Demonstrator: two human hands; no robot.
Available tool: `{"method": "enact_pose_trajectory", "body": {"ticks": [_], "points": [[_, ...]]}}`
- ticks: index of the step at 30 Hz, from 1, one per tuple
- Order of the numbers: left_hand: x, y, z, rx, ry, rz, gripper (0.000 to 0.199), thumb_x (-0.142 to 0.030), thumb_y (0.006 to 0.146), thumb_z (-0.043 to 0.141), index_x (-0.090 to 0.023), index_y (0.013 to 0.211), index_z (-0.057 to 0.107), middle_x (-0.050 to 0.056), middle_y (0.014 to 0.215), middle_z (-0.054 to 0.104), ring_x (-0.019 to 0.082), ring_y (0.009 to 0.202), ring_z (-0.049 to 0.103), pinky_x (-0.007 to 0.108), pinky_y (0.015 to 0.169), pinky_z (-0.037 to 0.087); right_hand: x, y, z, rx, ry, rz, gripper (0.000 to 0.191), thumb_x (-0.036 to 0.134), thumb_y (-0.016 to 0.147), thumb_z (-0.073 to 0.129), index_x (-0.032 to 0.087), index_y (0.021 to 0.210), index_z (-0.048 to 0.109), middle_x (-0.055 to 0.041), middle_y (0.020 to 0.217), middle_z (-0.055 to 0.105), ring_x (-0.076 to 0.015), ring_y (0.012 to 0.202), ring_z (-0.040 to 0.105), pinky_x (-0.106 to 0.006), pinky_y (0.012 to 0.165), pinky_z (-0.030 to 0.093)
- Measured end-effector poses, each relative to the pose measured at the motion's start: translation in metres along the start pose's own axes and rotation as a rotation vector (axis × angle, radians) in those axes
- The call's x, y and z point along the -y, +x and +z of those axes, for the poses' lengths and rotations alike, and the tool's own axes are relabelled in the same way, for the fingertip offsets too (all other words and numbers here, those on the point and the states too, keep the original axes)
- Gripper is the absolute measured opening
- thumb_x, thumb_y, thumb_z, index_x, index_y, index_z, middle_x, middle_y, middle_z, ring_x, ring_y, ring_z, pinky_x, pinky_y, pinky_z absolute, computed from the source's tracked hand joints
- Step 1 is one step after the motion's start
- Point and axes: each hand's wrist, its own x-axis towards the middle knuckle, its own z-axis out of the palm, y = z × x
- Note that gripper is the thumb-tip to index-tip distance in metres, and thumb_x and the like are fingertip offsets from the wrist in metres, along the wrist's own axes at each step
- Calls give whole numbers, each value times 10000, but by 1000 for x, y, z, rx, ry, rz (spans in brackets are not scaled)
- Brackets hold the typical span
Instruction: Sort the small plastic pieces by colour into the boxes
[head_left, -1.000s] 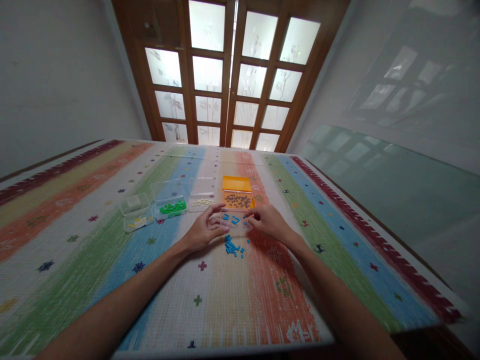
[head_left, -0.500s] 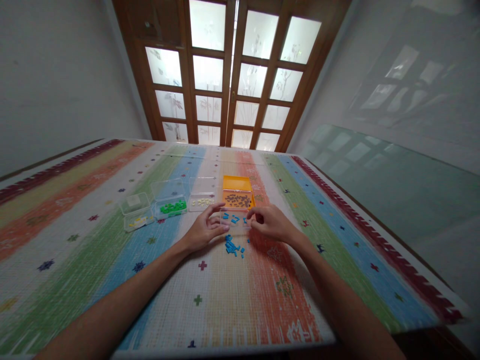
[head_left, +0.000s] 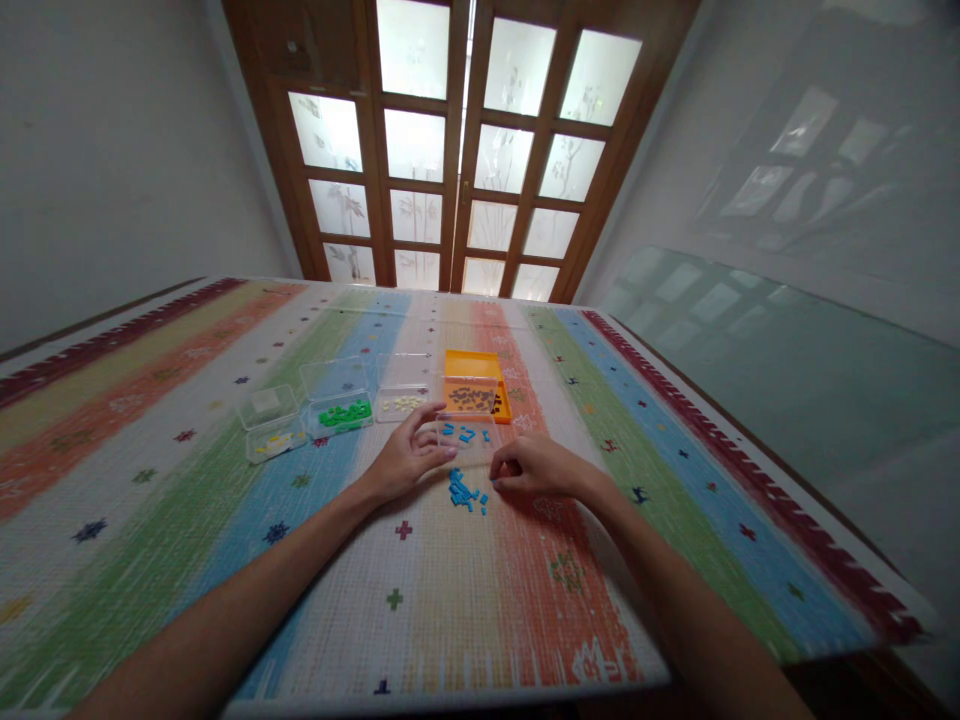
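A small clear plastic box (head_left: 466, 445) with several blue pieces (head_left: 466, 434) in it lies in front of me. My left hand (head_left: 409, 458) grips its left side, with thumb and fingers curved around the edge. A loose pile of small blue building-brick-like pieces (head_left: 461, 490) is on the cloth just on the near side of the box. Right of that pile, my right hand (head_left: 536, 466) rests low with its fingers curled and fingertips together at the cloth. Whatever is between those fingertips is hidden.
Behind the box stands an open orange case (head_left: 472, 365) with a tray of brown pieces (head_left: 471, 399). To the left are open clear boxes with cream pieces (head_left: 403, 403), green pieces (head_left: 345, 412) and yellow pieces (head_left: 281, 441). A striped tablecloth (head_left: 337, 600) covers the table.
My right hand has moved from the box's right edge down toward me, onto the spot where a single blue piece lay. The left hand stays at the box.
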Motion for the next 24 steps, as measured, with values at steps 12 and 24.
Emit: {"method": "enact_pose_trajectory", "body": {"ticks": [12,24], "points": [[-3,-2,0,41,1,-8,660,-234,752,792,-235,1340,491,144,1378,496,197,981,667,388,866,563,-1,1,-11,-306,54,-17,189,236,913,539,134,897,698,5,648,608,-101,564,497,-221,578,335],[1,-2,-1,109,8,-1,665,-234,748,796,-209,1335,484,162,1378,508,184,973,671,358,843,568,4,21,-5,-179,-113,80,150,179,857,630,138,835,772,-31,671,684,-98,558,506,-223,565,298]]}}
